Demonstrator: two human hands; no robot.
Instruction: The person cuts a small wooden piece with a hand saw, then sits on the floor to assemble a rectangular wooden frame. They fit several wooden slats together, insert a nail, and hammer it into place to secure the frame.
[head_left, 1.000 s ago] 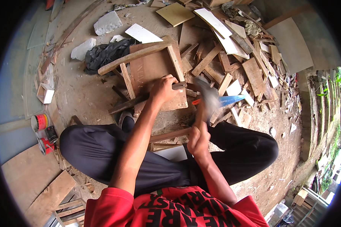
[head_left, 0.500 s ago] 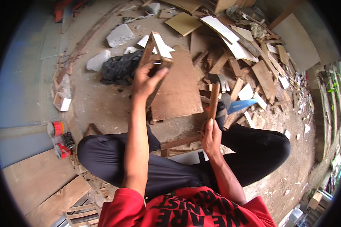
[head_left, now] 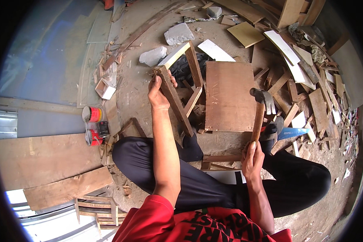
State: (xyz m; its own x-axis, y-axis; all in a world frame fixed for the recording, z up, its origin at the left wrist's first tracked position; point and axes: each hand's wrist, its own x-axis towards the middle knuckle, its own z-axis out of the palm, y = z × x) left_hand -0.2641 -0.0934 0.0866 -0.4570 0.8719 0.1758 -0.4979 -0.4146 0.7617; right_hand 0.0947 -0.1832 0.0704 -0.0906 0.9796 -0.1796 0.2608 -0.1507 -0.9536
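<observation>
My left hand (head_left: 159,92) is closed around a corner of a rectangular wooden frame (head_left: 171,97), which it holds up and tilted. One bar of the frame has a white face. In my right hand (head_left: 253,159) is a claw hammer (head_left: 259,117), gripped low on its wooden handle with the metal head pointing away from me. Between the two, farther off, a brown wooden board (head_left: 230,97) sits low over the ground. A black plastic bag (head_left: 183,68) shows partly behind the frame.
Scrap wood (head_left: 286,84) lies heaped at the right, with a blue-bladed saw (head_left: 294,133) close to my foot. Red and black cans (head_left: 94,125) stand left of my knee. White rough blocks (head_left: 179,34) lie beyond the bag. A slatted wooden piece (head_left: 99,209) is at lower left.
The wooden frame has been turned in my left hand, so its opening now shows. The hammer stays in my right hand, its head now plainly visible. The whole view has shifted.
</observation>
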